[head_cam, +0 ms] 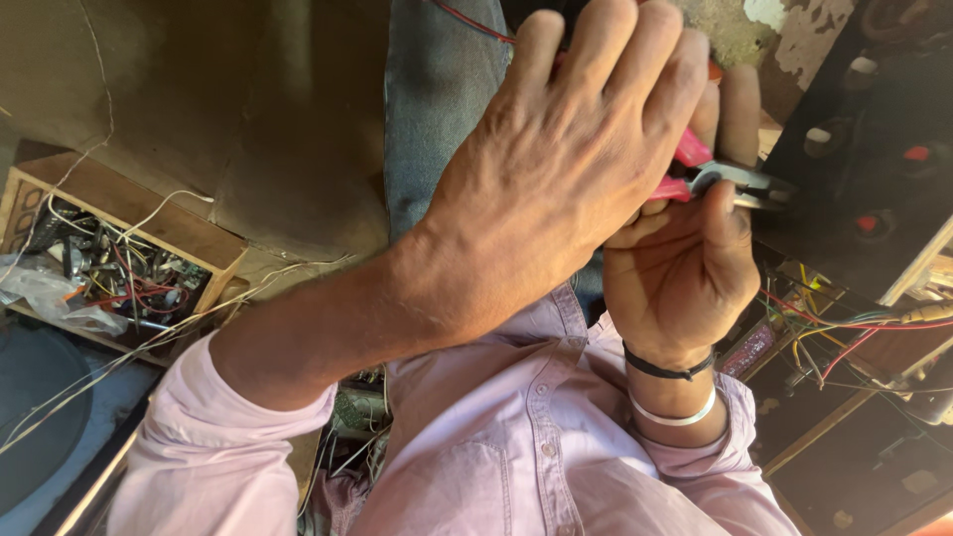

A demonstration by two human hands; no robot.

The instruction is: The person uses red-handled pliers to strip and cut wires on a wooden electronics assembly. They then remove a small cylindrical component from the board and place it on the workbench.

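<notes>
1. While both hands meet near the top of the view, the left hand [566, 159] lies spread, palm down, fingers together and extended, across the top of the right hand [685, 268]; whether it grips anything I cannot tell.
2. The right hand is closed around one pair of pliers [720, 177] with pink handles; the grey metal nose pokes out to the right past the fingers, while the handles are mostly hidden under the left hand.
3. On the right wrist sit two bands: one thin black cord [667, 368] and one pale bangle [675, 415].
4. Both arms wear pale lilac shirt sleeves, the left sleeve [213, 452] pushed back to bare the forearm; blue trousers [437, 94] show behind the hands.
5. One red wire [475, 22] crosses the trousers above the fingers.
6. To the left, one open wooden box [119, 253] holds a tangle of small parts and red and white wires, with one clear plastic bag [45, 298] at its edge.
7. To the right, a bunch of coloured wires [844, 333] runs over dark equipment with several round knobs [918, 154].
8. Thin pale wires [149, 342] trail across the lower left.
</notes>
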